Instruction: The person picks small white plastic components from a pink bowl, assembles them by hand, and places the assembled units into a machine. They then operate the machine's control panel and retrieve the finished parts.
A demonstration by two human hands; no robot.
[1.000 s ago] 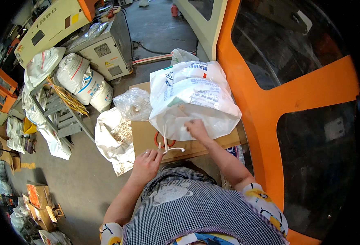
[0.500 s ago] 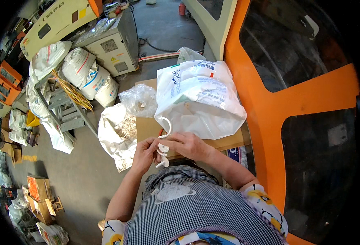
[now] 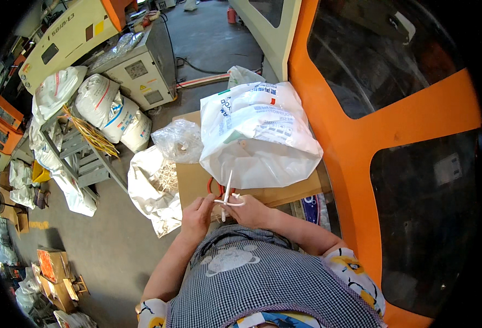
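Observation:
Above the near edge of a cardboard sheet, both my hands work at a white plastic piece with a straight thin rod and a curved part. My right hand is closed on it, the fingers partly hidden behind the curve. The fingertips of my left hand are pinched at the piece's left end. Just beyond my fingers lies a tool with red loop handles, its working end hidden. A large white plastic bag stands on the cardboard past my hands.
Left of the cardboard, an open white sack holds thin pale scraps. A clear plastic bag sits beside the large bag. An orange machine frame rises close on my right. A grey step ladder and full sacks stand farther left.
The white piece has been turned: its curve faced away before, and now a straight rod points away. My right hand has moved slightly lower, and more of the red handles shows.

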